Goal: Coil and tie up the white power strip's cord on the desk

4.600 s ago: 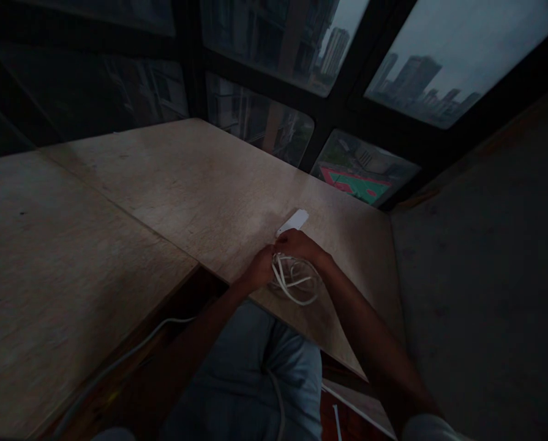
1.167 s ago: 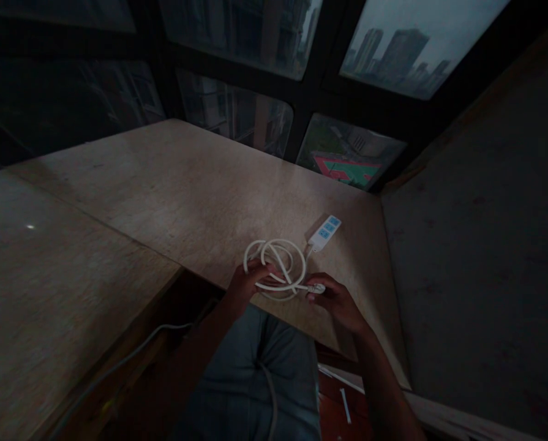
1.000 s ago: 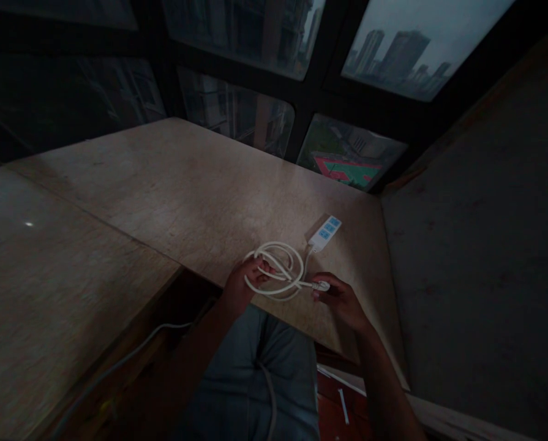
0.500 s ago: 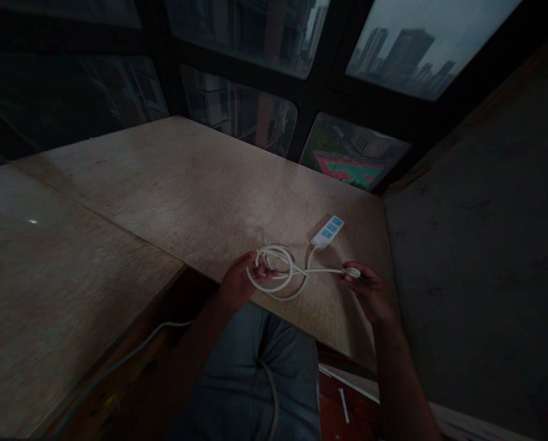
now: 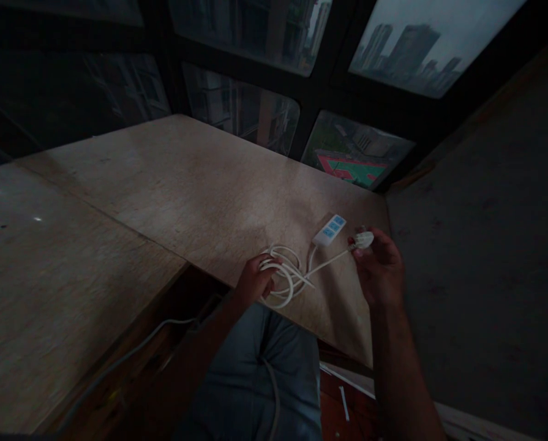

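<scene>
A white power strip (image 5: 329, 230) with blue socket faces lies on the stone countertop (image 5: 200, 184). Its white cord (image 5: 288, 293) is looped in a loose coil near the counter's front edge. My left hand (image 5: 256, 278) is closed around part of that coil. Raised to the right of the strip, my right hand (image 5: 381, 263) pinches the white plug (image 5: 364, 239) at the cord's end. From the plug the cord runs down and left, across to the coil.
Dark-framed windows (image 5: 305, 116) border the counter's far side, and a wall (image 5: 476, 263) rises on the right. Below the counter's edge are my legs (image 5: 250, 367) in blue-grey trousers. Another pale cable (image 5: 149, 337) runs through the dark gap at left.
My right hand has lifted the plug up and slightly right. My left hand has shifted a little right and turned, its fingers now closed over the coil, which is narrower.
</scene>
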### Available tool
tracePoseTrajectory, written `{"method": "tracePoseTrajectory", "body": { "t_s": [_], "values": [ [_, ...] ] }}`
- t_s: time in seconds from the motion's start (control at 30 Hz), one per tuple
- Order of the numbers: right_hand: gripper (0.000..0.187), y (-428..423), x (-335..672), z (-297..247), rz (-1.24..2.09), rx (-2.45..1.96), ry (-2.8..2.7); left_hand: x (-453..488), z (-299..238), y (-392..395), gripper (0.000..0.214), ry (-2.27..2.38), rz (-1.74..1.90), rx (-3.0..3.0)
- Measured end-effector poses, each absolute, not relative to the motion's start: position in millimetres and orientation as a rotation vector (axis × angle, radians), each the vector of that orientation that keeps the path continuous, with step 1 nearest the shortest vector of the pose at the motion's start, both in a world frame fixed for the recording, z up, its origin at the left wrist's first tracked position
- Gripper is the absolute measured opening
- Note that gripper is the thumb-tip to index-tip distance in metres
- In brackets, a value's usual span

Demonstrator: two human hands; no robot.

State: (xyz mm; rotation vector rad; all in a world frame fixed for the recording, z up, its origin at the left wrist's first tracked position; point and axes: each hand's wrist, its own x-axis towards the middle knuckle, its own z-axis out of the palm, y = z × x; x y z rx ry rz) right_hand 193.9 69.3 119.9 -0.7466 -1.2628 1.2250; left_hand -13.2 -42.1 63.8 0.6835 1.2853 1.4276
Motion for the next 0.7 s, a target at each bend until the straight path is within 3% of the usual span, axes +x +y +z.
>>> {"method": "tracePoseTrajectory", "body": {
  "t_s": [0.13, 0.23, 0.37, 0.57, 0.7],
  "values": [
    [0.051, 46, 163, 140, 1.185, -0.561, -1.372, -8, 66, -31, 0.014, 1.602, 1.419, 0.841],
    [0.046, 23, 151, 149, 1.144, -0.444, -1.647, -7, 69, -27, 0.018, 1.649, 1.492, 0.888],
    [0.029, 4, 147, 145, 0.940, -0.327, -2.112, -9, 76, -29, 0.041, 1.363, 1.564, 0.880],
    [0.023, 11, 156, 120, 0.837, -0.399, -2.217, -13, 85, -36, 0.042, 1.170, 1.390, 0.535],
    [0.029, 18, 163, 111, 0.803, -0.422, -2.264, -19, 89, -37, 0.042, 0.921, 1.328, 0.414]
  ]
}}
